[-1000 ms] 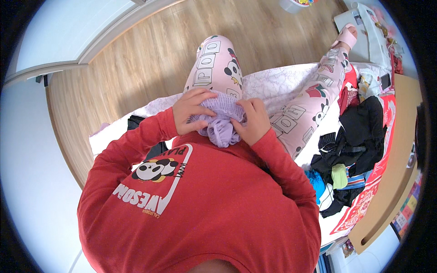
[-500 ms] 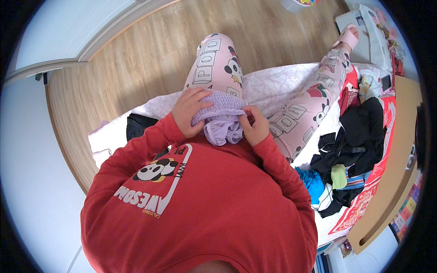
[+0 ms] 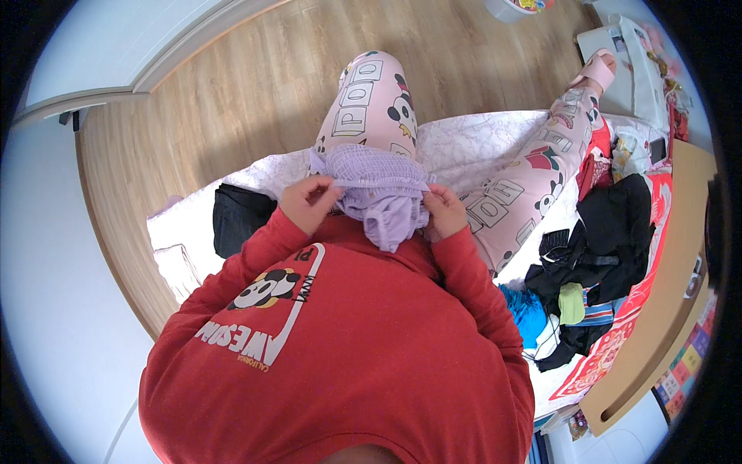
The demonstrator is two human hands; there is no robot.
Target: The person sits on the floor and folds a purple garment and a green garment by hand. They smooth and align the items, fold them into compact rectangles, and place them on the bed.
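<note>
A lilac garment [image 3: 379, 185] with a gathered, stretchy shirred panel and a ruffled band lies over my lap; I cannot tell its exact kind. At the left end of the band, my left hand [image 3: 308, 203] pinches the fabric between thumb and fingers. My right hand [image 3: 446, 211] grips the band's other end, so the edge is drawn fairly straight between both hands. Below the band, a loose bunched part hangs toward my red sweatshirt [image 3: 371, 332]. Beneath the garment are my pink printed trousers [image 3: 363, 108].
I sit on a bed with a pale patterned sheet [image 3: 456, 135]. Folded black cloth [image 3: 239, 220] lies by my left arm. A heap of black clothes [image 3: 614, 224], a green piece [image 3: 571, 303] and a blue piece [image 3: 522, 313] lie at the right, beside a wooden board [image 3: 688, 201].
My left hand has gone from lying spread on the shirred panel to pinching the band's left end. My right hand has shifted slightly right, and the band now runs straighter.
</note>
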